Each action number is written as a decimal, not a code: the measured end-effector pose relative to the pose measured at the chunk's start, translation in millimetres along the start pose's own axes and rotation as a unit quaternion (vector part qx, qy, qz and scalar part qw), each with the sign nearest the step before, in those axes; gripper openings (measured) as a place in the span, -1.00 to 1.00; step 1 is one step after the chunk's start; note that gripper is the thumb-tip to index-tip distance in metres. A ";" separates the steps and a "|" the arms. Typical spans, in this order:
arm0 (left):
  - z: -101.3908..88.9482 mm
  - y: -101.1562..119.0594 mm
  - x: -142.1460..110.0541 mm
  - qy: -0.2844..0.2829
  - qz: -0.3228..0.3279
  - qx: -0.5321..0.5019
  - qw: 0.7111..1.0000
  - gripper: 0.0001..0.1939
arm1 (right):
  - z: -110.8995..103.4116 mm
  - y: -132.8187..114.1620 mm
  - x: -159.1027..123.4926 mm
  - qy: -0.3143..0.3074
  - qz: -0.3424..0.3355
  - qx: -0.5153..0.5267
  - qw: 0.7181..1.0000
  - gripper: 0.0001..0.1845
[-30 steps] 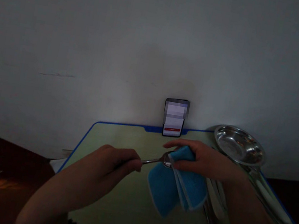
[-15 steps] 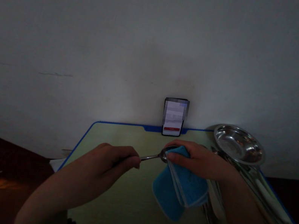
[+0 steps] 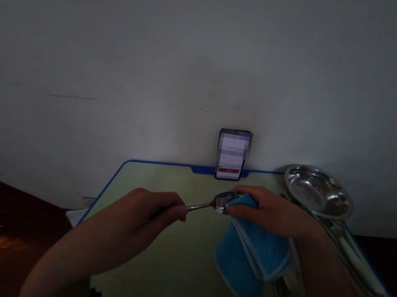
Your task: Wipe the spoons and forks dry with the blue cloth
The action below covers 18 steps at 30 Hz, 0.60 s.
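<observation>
Above the pale bench (image 3: 164,264), we hold a spoon (image 3: 218,202) — left hand (image 3: 152,209) with fingers clamped on its handle, long axis running rightward and slightly away — while our right hand (image 3: 273,214), nearer the bowl end, pinches a blue cloth (image 3: 259,252) against it.

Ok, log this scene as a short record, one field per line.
Left hand: grips the spoon by its handle
Right hand: holds the blue cloth at the spoon's head
Table: pale green top, blue edge
Phone: upright at the table's far edge, screen lit
Metal bowl: far right corner
Other utensils: on the right, partly hidden by cloth and arm
</observation>
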State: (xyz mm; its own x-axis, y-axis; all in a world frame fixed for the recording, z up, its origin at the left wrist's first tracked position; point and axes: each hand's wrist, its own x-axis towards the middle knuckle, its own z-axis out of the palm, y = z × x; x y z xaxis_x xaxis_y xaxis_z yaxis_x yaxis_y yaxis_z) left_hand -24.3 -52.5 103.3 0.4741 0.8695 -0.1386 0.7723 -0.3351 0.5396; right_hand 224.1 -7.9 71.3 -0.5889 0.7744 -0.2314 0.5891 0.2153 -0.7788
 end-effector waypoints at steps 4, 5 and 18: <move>-1.1 2.7 0.4 -0.019 -0.013 -0.006 1.000 -0.70 | 1.4 -2.2 0.7 0.007 -0.011 0.001 1.000 -0.62; -1.2 3.5 0.6 -0.019 -0.016 -0.006 1.000 -0.70 | 2.1 -2.5 1.1 0.005 -0.014 0.003 1.000 -0.63; 4.7 4.8 7.0 -0.030 -0.002 -0.004 1.000 -0.67 | 9.9 3.1 7.7 0.015 -0.038 0.005 0.999 -0.66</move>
State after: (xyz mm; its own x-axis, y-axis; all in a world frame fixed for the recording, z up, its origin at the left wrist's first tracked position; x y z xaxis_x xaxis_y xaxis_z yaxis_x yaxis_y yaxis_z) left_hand -15.3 -49.7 101.0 0.4950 0.8477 -0.1906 0.7717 -0.3282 0.5448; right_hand 215.9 -7.2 61.3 -0.6151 0.7735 -0.1531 0.5371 0.2689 -0.7995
